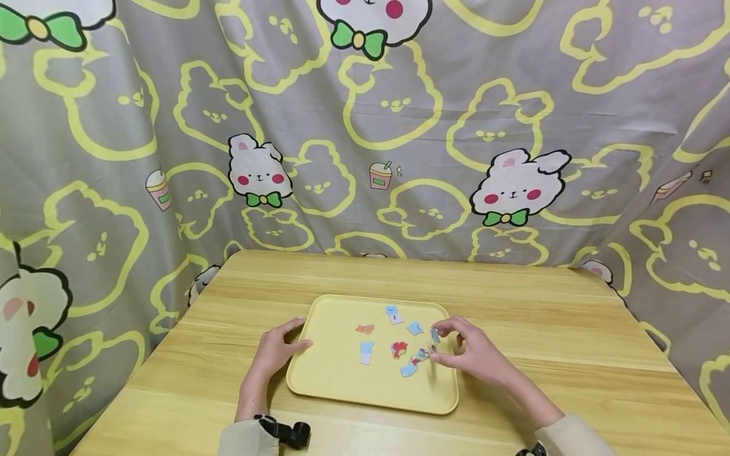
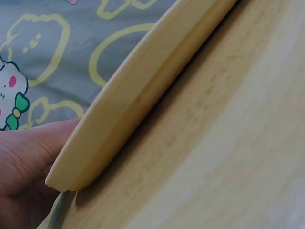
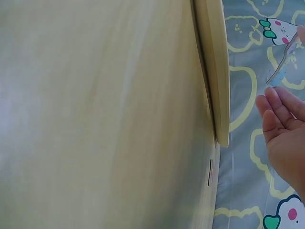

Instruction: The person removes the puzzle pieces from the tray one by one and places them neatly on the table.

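Note:
A yellow rectangular tray (image 1: pixel 327 380) lies on the wooden table. My left hand (image 1: pixel 275 349) grips its left edge, the thumb over the rim and the fingers outside; the left wrist view shows this hand (image 2: pixel 28 167) at the tray's corner. Above the tray's right side, my right hand (image 1: pixel 481 354) pinches a thin printed puzzle piece (image 3: pixel 285 62) on edge between thumb and fingers; whether it is a single piece cannot be told. Loose on the tray are an orange piece (image 1: pixel 365 329), a red piece (image 1: pixel 399 349), a blue-and-white piece (image 1: pixel 366 352) and several other bluish ones.
The wooden table (image 1: pixel 542 310) extends around the tray on all sides. Behind it hangs a grey curtain (image 1: pixel 319 114) with yellow outlines and white rabbits. A black strap mount (image 1: pixel 285 432) sits on the left wrist, close to the tray's near-left corner.

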The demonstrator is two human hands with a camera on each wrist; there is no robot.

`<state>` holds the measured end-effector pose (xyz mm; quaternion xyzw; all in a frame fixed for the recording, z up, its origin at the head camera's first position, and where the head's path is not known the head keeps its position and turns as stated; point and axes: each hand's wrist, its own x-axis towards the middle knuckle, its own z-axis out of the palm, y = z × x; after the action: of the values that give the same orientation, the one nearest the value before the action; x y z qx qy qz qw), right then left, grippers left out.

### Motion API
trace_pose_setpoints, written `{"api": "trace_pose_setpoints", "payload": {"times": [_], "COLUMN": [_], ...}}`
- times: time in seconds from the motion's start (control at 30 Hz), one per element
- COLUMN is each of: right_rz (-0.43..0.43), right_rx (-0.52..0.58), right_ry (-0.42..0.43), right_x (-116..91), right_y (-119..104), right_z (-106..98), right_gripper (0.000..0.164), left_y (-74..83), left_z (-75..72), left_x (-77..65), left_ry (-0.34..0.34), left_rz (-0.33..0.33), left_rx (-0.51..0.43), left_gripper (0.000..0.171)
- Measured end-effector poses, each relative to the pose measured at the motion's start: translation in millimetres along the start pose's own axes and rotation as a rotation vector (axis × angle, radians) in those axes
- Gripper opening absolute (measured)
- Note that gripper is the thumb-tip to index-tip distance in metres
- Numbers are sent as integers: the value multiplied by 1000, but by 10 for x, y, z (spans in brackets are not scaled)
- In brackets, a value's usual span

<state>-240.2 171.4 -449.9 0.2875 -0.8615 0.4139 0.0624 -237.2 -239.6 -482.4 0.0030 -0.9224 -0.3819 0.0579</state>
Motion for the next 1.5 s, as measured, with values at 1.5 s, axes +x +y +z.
{"api": "trace_pose_setpoints", "payload": {"times": [1.5], "right_rz": [155], "right_rx": [-143], "right_ry": [0], "right_x": [-209], "right_y": [423], "right_z": [-451], "right_gripper": [51], "left_y": [2], "left_z": [-5], "left_x": [8], "left_ry": [-17], "left_rz": [-20], "left_rx": [-16], "left_gripper": [55]}}
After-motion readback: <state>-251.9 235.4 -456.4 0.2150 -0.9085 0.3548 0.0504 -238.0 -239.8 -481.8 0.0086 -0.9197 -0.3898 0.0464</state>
